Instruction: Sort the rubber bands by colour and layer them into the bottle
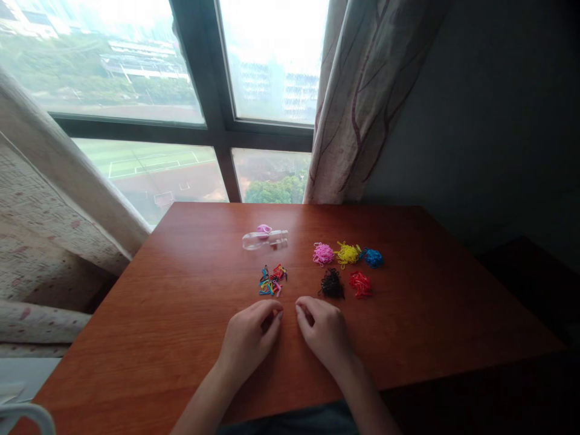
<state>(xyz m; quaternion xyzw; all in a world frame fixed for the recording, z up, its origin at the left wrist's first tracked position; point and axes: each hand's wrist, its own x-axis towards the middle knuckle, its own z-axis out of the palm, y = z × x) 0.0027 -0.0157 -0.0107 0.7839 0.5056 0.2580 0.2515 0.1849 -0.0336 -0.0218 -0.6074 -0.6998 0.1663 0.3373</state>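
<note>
Both my hands rest on the wooden table (181, 302), side by side near its front. My left hand (251, 339) has its fingers curled loosely with nothing visible in them. My right hand (322, 331) is curled the same way. Just beyond my left fingertips lies a small mixed pile of coloured rubber bands (272, 281). To the right sit sorted heaps: pink bands (322, 254), yellow bands (347, 254), blue bands (373, 258), black bands (332, 283) and red bands (360, 284). The black heap is nearest my right hand.
A clear plastic bottle (265, 240) lies on its side behind the mixed pile, with a pink cap (263, 229) beside it. Curtains (362, 96) hang at the table's far edge by a window (149, 90). A dark wall stands on the right.
</note>
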